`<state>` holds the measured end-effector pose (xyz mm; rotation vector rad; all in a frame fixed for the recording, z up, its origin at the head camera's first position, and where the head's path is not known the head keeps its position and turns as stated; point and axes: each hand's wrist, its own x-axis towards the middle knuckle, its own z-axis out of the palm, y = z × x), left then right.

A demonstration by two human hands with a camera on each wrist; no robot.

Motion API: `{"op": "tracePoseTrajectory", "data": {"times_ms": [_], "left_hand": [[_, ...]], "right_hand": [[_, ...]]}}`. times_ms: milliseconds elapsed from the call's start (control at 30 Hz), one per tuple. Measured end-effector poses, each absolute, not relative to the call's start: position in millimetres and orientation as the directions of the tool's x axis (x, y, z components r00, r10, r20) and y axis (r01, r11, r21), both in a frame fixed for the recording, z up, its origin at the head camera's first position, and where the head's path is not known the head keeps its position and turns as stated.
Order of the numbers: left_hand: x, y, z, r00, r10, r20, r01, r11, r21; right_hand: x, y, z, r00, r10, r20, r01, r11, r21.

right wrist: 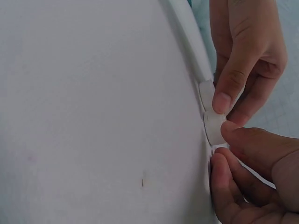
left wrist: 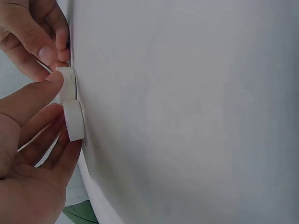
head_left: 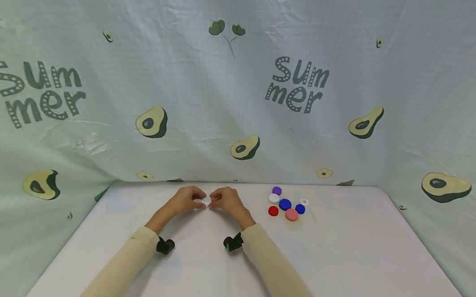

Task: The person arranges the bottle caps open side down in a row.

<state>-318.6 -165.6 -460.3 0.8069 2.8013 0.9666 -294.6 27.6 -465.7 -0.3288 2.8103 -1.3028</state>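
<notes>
Two white bottle caps stand side by side near the table's far edge. The left hand [head_left: 186, 198] has its thumb on the top edge of one cap [left wrist: 68, 86], with its other fingers curled behind the second cap [left wrist: 74, 120]. From the other side, the right hand [head_left: 227, 200] pinches that first cap, its thumb [right wrist: 236, 133] at the rim and its index finger close beneath. Both hands nearly meet over this cap in the right wrist view. Part of each cap is hidden by fingers.
Right of the hands lies a loose group of caps: purple [head_left: 276, 190], white [head_left: 274, 198], red [head_left: 273, 211], pink [head_left: 292, 214], two blue, and a white patterned one [head_left: 304, 202]. A printed cloth [head_left: 199, 119] hangs behind the white table [head_left: 337, 261].
</notes>
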Motion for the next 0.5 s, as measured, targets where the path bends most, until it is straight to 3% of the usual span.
{"op": "tracePoseTrajectory", "data": {"times_ms": [333,500], "left_hand": [[-302,-159,-449,-0.888,0.428,0.169,0.438,0.673,0.596],[-290,-146,-444,-0.862,0.45,0.234,0.489,0.613,0.62]], "right_hand": [[-281,65,-441,-0.949,-0.312,0.048,-0.245,0.631,-0.736],[-269,94,-428,-0.927,-0.362,0.097,-0.32,0.628,-0.709]]}}
